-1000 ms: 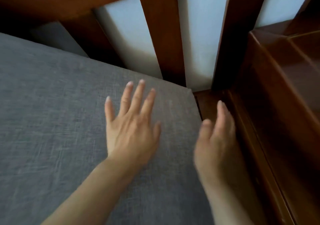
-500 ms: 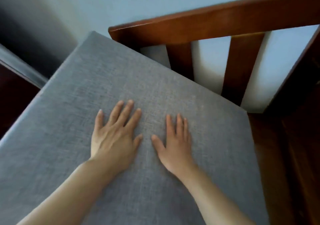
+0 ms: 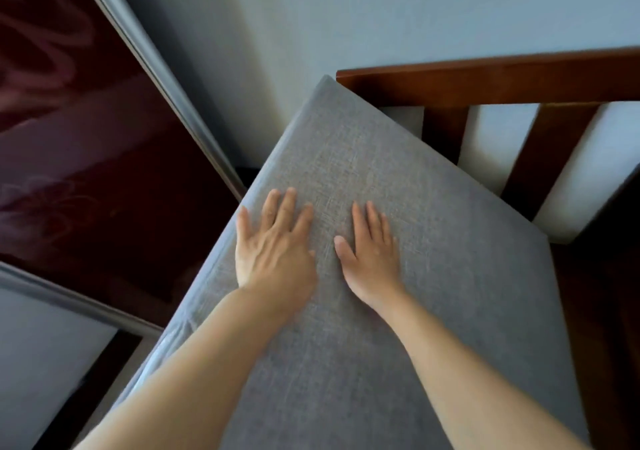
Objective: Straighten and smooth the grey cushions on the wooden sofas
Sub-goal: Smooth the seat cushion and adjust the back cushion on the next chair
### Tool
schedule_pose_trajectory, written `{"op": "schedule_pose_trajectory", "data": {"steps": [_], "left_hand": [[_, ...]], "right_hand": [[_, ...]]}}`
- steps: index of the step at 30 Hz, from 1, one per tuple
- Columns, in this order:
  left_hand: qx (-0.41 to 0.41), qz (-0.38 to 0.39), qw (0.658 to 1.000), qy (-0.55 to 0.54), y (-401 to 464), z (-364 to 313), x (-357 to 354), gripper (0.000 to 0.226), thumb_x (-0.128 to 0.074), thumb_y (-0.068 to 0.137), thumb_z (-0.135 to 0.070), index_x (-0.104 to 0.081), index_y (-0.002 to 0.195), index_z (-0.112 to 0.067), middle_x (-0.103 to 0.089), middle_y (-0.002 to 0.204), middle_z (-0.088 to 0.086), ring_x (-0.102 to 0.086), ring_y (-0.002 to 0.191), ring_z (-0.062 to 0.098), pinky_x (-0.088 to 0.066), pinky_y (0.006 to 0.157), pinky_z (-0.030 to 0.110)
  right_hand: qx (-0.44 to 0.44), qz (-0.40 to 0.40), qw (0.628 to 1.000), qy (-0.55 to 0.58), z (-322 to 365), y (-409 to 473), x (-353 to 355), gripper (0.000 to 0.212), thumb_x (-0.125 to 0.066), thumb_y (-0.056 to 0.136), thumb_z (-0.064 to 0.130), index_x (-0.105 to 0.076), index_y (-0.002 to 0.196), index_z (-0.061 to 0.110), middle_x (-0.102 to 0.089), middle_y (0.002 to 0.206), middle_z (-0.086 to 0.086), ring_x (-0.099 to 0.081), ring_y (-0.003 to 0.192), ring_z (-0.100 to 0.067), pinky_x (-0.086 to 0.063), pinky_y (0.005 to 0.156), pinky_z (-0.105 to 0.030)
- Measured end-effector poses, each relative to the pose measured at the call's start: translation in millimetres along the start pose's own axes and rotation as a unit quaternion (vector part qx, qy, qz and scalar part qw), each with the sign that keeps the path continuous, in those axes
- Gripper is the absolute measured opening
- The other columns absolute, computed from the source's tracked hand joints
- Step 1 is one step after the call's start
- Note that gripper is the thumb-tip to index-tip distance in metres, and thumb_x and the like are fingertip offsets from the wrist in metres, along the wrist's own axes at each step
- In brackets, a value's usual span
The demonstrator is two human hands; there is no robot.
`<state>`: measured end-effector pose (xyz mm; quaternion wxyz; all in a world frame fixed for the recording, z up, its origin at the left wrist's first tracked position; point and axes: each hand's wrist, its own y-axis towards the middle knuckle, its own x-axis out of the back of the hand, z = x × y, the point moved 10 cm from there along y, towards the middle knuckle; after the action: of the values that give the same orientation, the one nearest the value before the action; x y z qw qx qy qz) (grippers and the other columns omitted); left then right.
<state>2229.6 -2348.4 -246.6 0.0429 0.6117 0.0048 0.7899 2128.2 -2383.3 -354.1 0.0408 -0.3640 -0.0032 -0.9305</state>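
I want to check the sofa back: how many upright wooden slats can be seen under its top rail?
2. One slat stands just right of the grey cushion corner; the other slat leans further right. More may be hidden behind the cushion.

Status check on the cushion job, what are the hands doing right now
Left hand and right hand both flat, fingers straight, side by side on the grey cushion. Cushion fabric looks smooth. Nothing in the way; wooden sofa rail behind.
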Motion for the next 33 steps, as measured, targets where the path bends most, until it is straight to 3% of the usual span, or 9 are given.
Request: {"op": "schedule_pose_trajectory", "data": {"steps": [4, 6, 8, 11, 16, 21, 26, 30, 33], "left_hand": [[-0.03, -0.199, 0.975, -0.089, -76, 1, 59, 0.066, -0.054, 0.086, -0.026, -0.034, 0.147, -0.013, -0.013, 0.16, 0.003, -0.006, 0.148, 0.021, 0.003, 0.114, 0.05], [-0.036, -0.152, 0.984, -0.082, -101, -1, 24, 0.067, -0.042, 0.085, -0.037, -0.037, 0.146, -0.011, -0.018, 0.159, 0.002, -0.015, 0.147, 0.021, -0.003, 0.114, 0.05], [-0.077, -0.027, 0.997, -0.007, -112, -15, -31, 0.069, -0.034, 0.085, -0.044, -0.044, 0.142, -0.007, -0.029, 0.155, 0.007, -0.026, 0.143, 0.022, -0.016, 0.111, 0.055], [-0.089, 0.003, 0.996, 0.004, -101, -38, -38, 0.064, -0.032, 0.096, -0.039, -0.021, 0.151, -0.01, -0.008, 0.161, 0.005, -0.005, 0.148, 0.019, -0.002, 0.113, 0.052], [-0.109, -0.111, 0.985, -0.076, -101, -90, -7, 0.066, -0.038, 0.088, -0.038, -0.032, 0.148, -0.012, -0.008, 0.159, -0.002, -0.01, 0.147, 0.02, 0.005, 0.112, 0.048], [-0.156, 0.033, 0.986, 0.039, -106, -135, -97, 0.065, -0.024, 0.096, -0.043, -0.017, 0.153, -0.012, -0.005, 0.161, 0.004, -0.004, 0.148, 0.018, 0.003, 0.112, 0.05], [-0.173, -0.112, 0.974, -0.094, -104, -221, -58, 0.064, -0.038, 0.089, -0.038, -0.034, 0.147, -0.011, -0.014, 0.159, 0.002, -0.012, 0.146, 0.021, 0.003, 0.11, 0.05], [-0.222, 0.044, 0.973, 0.041, -134, -258, -161, 0.069, -0.028, 0.089, -0.048, -0.038, 0.146, -0.011, -0.026, 0.156, 0.005, -0.023, 0.144, 0.021, -0.009, 0.111, 0.055], [-0.214, 0.061, 0.975, 0.017, -135, -296, -158, 0.068, -0.03, 0.097, -0.045, -0.005, 0.154, -0.015, 0.006, 0.161, 0.001, 0.009, 0.148, 0.018, 0.008, 0.114, 0.052]], "right_hand": [[0.017, -0.202, 0.959, 0.197, 17, -59, 80, 0.045, -0.05, 0.097, 0.024, -0.044, 0.141, 0.016, -0.034, 0.153, -0.002, -0.028, 0.14, -0.009, -0.017, 0.111, -0.017], [0.018, -0.33, 0.928, 0.17, 12, -109, 84, 0.047, -0.044, 0.096, 0.028, -0.045, 0.141, 0.013, -0.039, 0.15, -0.004, -0.034, 0.138, -0.012, -0.023, 0.115, -0.027], [0.017, -0.226, 0.973, 0.046, 7, -132, 8, 0.063, -0.032, 0.094, 0.047, -0.034, 0.148, 0.015, -0.026, 0.157, -0.004, -0.025, 0.144, -0.021, -0.023, 0.115, -0.05], [0.004, -0.077, 0.995, 0.056, -26, -128, -31, 0.071, -0.03, 0.088, 0.056, -0.029, 0.15, 0.022, -0.018, 0.159, 0.003, -0.013, 0.147, -0.014, -0.008, 0.12, -0.037], [-0.092, -0.361, 0.91, 0.182, -120, -169, 88, 0.047, -0.042, 0.1, 0.029, -0.037, 0.146, 0.019, -0.035, 0.151, 0.006, -0.029, 0.14, -0.006, -0.022, 0.117, -0.03], [-0.091, -0.062, 0.994, -0.002, -171, -180, -30, 0.071, -0.02, 0.09, 0.064, -0.002, 0.151, 0.032, 0.005, 0.158, 0.014, 0.003, 0.147, -0.009, 0.001, 0.12, -0.04], [-0.108, -0.375, 0.914, 0.112, -252, -204, 95, 0.05, -0.042, 0.099, 0.031, -0.04, 0.144, 0.011, -0.035, 0.152, -0.005, -0.026, 0.143, -0.018, -0.018, 0.118, -0.047], [-0.167, -0.114, 0.979, -0.019, -311, -222, -16, 0.079, -0.007, 0.09, 0.072, -0.003, 0.152, 0.025, 0.004, 0.16, 0.008, 0.005, 0.147, -0.012, -0.006, 0.119, -0.048], [-0.207, -0.084, 0.971, 0.083, -348, -240, 6, 0.065, -0.038, 0.097, 0.053, -0.018, 0.153, 0.024, -0.008, 0.161, 0.006, -0.004, 0.147, -0.012, -0.005, 0.12, -0.036]]}}
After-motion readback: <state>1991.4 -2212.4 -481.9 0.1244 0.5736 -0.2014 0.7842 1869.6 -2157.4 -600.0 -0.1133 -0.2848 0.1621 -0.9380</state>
